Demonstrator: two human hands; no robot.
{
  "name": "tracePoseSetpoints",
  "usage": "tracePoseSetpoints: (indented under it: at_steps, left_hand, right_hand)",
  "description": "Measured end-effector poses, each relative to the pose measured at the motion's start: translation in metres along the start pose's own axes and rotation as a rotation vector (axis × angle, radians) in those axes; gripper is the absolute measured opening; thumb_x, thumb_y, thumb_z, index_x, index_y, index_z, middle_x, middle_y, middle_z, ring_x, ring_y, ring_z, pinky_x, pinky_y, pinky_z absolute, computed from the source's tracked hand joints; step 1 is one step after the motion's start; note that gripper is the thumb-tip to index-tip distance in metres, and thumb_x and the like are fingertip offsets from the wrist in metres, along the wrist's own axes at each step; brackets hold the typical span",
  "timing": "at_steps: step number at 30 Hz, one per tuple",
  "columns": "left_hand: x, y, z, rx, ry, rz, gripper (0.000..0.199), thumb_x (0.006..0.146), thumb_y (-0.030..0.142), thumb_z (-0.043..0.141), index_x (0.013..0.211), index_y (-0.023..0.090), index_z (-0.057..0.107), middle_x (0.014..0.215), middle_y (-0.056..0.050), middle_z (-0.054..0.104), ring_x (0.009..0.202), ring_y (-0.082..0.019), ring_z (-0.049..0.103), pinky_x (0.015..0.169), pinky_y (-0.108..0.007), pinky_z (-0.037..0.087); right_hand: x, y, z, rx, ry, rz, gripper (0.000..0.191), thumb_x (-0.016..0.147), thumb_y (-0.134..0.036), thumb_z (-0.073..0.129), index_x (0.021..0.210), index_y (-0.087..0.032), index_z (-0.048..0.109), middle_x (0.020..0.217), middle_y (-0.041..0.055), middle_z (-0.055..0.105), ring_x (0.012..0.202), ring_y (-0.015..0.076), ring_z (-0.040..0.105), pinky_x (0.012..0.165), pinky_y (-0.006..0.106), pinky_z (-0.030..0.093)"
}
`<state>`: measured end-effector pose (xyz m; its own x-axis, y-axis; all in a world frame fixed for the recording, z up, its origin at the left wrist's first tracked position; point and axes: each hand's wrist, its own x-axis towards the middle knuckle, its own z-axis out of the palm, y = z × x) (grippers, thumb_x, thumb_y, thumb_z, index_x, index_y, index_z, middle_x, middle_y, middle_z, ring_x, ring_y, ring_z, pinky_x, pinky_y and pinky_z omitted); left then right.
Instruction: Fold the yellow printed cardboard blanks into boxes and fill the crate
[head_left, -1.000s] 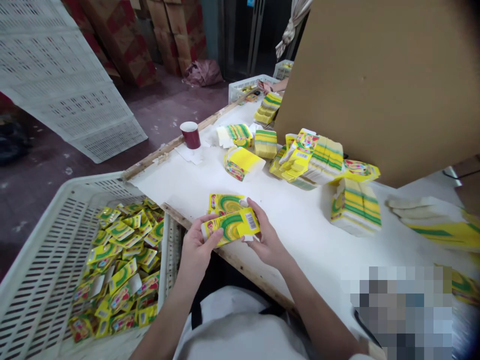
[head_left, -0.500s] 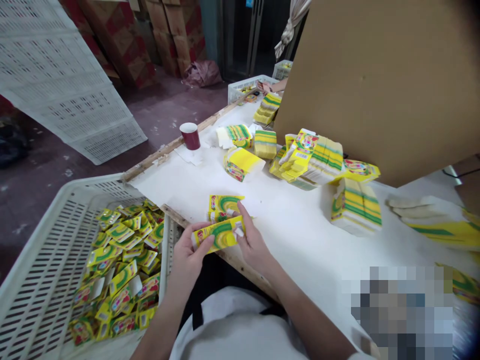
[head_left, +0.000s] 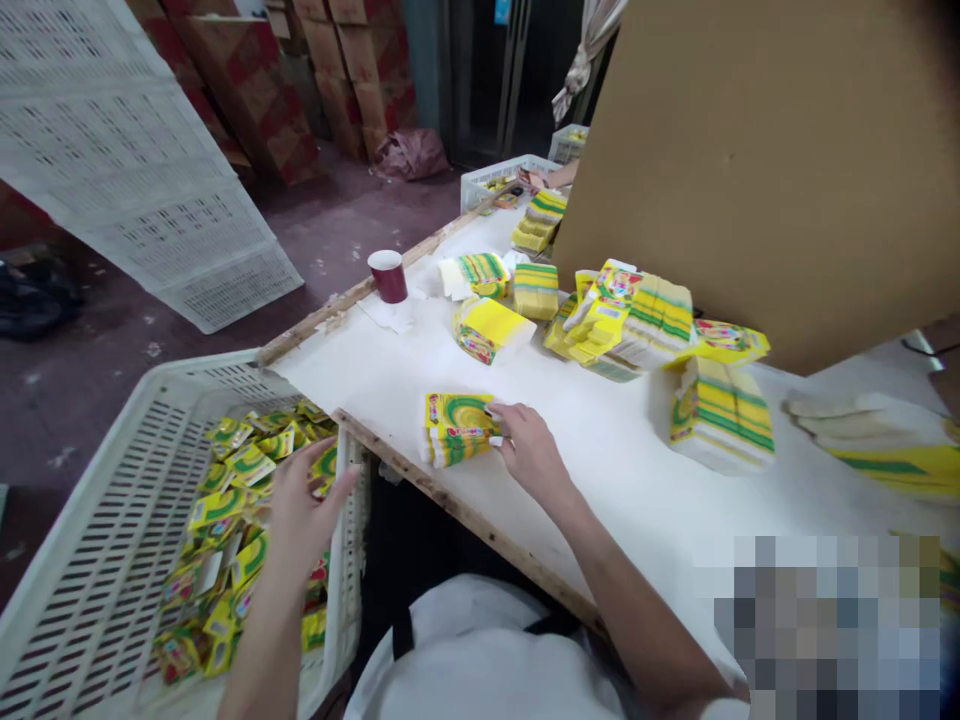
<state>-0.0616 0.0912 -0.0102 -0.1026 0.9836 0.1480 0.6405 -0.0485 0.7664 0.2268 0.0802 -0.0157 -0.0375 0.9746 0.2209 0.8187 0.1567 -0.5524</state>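
My left hand (head_left: 304, 505) is over the right side of a white plastic crate (head_left: 90, 510), thumb and fingers apart, with nothing seen in it. Under it, the crate holds a heap of small yellow and green cartons (head_left: 247, 465). On the white table (head_left: 600, 500), my right hand (head_left: 532, 445) pinches the right edge of a yellow carton (head_left: 457, 408). That carton is the top one of a small flat stack near the table's front edge. The right fingertips partly cover its end.
Bundles of flat yellow cartons (head_left: 652, 320) lie across the table. A dark red cup (head_left: 388, 278) stands by the wooden edge. A cardboard panel (head_left: 750, 180) rises behind. Stacked white crates (head_left: 187, 220) lean at left. Another person's hand (head_left: 536, 180) shows at the far end.
The carton that both hands held in front of me is out of them. My left hand has moved left over the crate; my right hand has gone to the stack and gripped the top carton.
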Motion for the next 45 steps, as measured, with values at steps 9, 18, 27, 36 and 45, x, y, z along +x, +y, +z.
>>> tracePoseSetpoints:
  at_steps: [9, 18, 27, 36, 45]
  left_hand:
    - [-0.025, 0.083, 0.071, -0.815, -0.111, 0.099, 0.071, 0.068, 0.044, 0.067, 0.128, 0.022, 0.036, 0.134, -0.013, 0.039, 0.122, -0.027, 0.041, 0.097, -0.04, 0.039]
    - [-0.019, 0.123, 0.089, -1.544, -0.242, -0.188, 0.072, 0.068, 0.073, 0.044, 0.112, 0.018, 0.056, 0.103, -0.01, 0.064, 0.104, -0.028, 0.057, 0.095, -0.042, 0.041]
    - [-0.025, 0.12, 0.092, -1.471, -0.136, -0.316, 0.088, 0.046, 0.092, 0.031, 0.087, 0.022, 0.062, 0.082, -0.009, 0.063, 0.092, -0.028, 0.058, 0.072, -0.038, 0.05]
    - [-0.023, 0.115, 0.088, -1.326, 0.003, -0.205, 0.06, 0.054, 0.062, 0.068, 0.095, 0.022, 0.051, 0.077, 0.002, 0.053, 0.064, -0.01, 0.051, 0.062, -0.023, 0.047]
    - [-0.019, 0.098, 0.076, -1.009, -0.064, -0.138, 0.021, 0.076, 0.036, 0.061, 0.072, 0.015, 0.064, 0.067, 0.0, 0.064, 0.065, -0.013, 0.058, 0.067, -0.026, 0.047]
  right_hand:
    - [-0.009, -0.015, -0.014, 0.391, 0.067, 0.161, 0.049, 0.066, -0.012, 0.062, 0.108, -0.023, 0.039, 0.091, 0.0031, 0.055, 0.074, 0.0178, 0.055, 0.069, 0.033, 0.048]
    - [-0.03, -0.051, 0.005, 1.125, -0.068, 0.115, 0.041, 0.067, -0.017, 0.069, 0.099, -0.026, 0.045, 0.084, -0.0011, 0.05, 0.07, 0.0121, 0.051, 0.062, 0.025, 0.044]
    - [-0.036, -0.058, 0.012, 1.015, -0.04, 0.113, 0.038, 0.071, -0.02, 0.068, 0.102, -0.026, 0.047, 0.084, -0.0001, 0.053, 0.072, 0.0129, 0.051, 0.063, 0.023, 0.044]
    - [-0.029, -0.056, 0.008, 1.074, -0.053, 0.141, 0.037, 0.068, -0.022, 0.071, 0.101, -0.025, 0.056, 0.085, 0.0012, 0.062, 0.079, 0.0158, 0.059, 0.071, 0.026, 0.048]
    - [-0.025, -0.03, 0.003, 0.682, 0.236, 0.088, 0.009, 0.069, -0.015, 0.062, 0.075, -0.022, 0.065, 0.067, -0.0009, 0.065, 0.06, 0.0153, 0.058, 0.055, 0.026, 0.046]
